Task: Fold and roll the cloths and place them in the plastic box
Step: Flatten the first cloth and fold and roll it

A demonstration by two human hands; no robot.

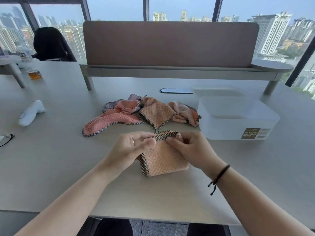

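Both hands, left (pixel 134 147) and right (pixel 189 147), pinch a folded cloth (pixel 163 160) by its top edge; loose cloths (pixel 136 113) wait, plastic box (pixel 238 123) seemingly empty.

Only readable text: brown label (pixel 250 133) on front wall of the translucent plastic box (pixel 221 132), lower right corner. White caps read "PLASTIC" w/ a 2nd line under it, likely "CONTAINER" but too blurred to be sure. Smaller line on top of label + one below: illegible. White sticker (pixel 263 133) just right of label, touching it, carries a barcode; digits can't be made out. Bottle (pixel 25 56) far left on the table has a dark mark on its label, unreadable.
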